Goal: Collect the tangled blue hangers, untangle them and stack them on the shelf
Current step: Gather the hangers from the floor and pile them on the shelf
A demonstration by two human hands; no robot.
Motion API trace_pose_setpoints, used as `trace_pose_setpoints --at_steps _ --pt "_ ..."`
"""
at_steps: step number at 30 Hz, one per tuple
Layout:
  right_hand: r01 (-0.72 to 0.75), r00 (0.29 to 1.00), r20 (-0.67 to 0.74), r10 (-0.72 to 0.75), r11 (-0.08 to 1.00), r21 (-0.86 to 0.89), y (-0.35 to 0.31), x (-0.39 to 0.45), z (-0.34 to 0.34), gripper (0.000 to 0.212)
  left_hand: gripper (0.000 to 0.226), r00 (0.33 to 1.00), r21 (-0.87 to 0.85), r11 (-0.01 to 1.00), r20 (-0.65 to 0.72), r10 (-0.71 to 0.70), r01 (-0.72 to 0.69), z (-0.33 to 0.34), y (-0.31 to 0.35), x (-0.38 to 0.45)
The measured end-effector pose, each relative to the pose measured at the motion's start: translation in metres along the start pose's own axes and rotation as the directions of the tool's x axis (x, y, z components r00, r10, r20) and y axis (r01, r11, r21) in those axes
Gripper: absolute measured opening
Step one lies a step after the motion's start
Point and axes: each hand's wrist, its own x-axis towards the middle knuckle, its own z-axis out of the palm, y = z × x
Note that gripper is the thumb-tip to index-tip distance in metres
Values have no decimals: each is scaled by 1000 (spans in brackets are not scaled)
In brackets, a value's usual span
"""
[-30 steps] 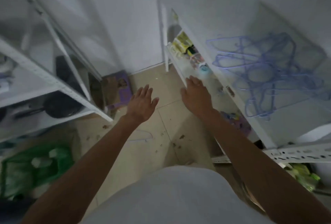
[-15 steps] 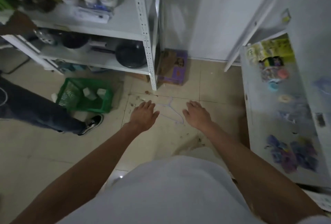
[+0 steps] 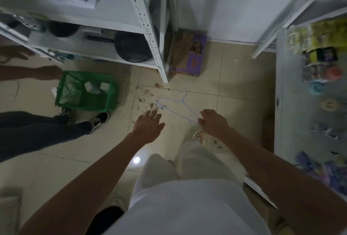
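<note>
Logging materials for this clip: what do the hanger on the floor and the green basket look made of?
Blue hanger: thin, even-gauge rod bent into shape, pale blue; probably coated wire, though slim plastic is possible. Green basket: moulded plastic, judging by its slotted lattice walls and uniform, slightly glossy colour.

The view has swung off the shelf's tangled pile down to the floor. The right hand point(image 3: 214, 123) now reaches lower, its curled fingers at the near end of a blue hanger point(image 3: 177, 106). The left hand point(image 3: 148, 125) spreads open just left of it.
</note>
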Motion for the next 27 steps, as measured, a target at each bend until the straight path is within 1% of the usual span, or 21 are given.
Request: trace_pose_setpoints --at_steps 2,3,6,8,9,11,13,15,17,19,20,21,23,24,25,26,27 --pt "-2 999 34 2 1000 -7 19 34 9 47 57 1000 2 1000 4 -11 11 2 -6 46" --pt "-1 998 59 1 1000 -3 27 52 15 46 56 1000 -24 999 20 -24 25 4 -9 69" --pt "-4 997 83 4 1000 -9 52 112 49 41 54 992 -171 977 31 -126 129 39 -10 140" --pt "0 996 93 -1 1000 13 63 163 84 43 55 980 -256 947 94 -177 196 82 -8 187" --pt "10 997 81 -11 1000 24 69 191 107 44 56 979 -273 942 119 -167 194 109 -7 211" --pt "24 996 87 -27 999 36 84 252 158 48 60 977 -250 955 177 -119 161 170 -11 262" --pt "3 991 135 -16 995 95 97 316 209 57 59 959 -309 926 245 -143 217 236 -19 320" --pt "-32 989 144 12 990 135 114 377 263 63 55 920 -455 815 321 -227 360 298 -26 379" --pt "-55 991 129 39 990 129 129 432 315 62 48 894 -560 700 327 -306 444 355 -35 437" --pt "-67 995 71 63 996 59 143 476 364 55 43 861 -620 601 312 -402 505 406 -45 486" --pt "-78 997 28 78 997 10 149 496 384 51 44 822 -639 532 326 -467 556 430 -50 507" --pt "-93 996 -13 93 995 -22 153 514 402 49 49 767 -667 428 361 -530 610 453 -55 523" --pt "-127 989 -77 126 992 -12 163 544 430 47 60 674 -739 171 462 -576 652 493 -61 548" --pt "-140 984 -108 142 990 29 168 556 441 45 63 652 -746 112 486 -582 656 511 -63 557" --pt "-142 978 -147 151 988 68 170 565 451 41 66 659 -751 121 476 -582 649 525 -64 563" --pt "-136 971 -187 150 987 86 172 573 460 39 67 668 -742 153 467 -580 652 536 -62 567" --pt "-122 965 -223 139 989 89 174 578 468 39 63 676 -731 188 458 -577 656 542 -60 569"
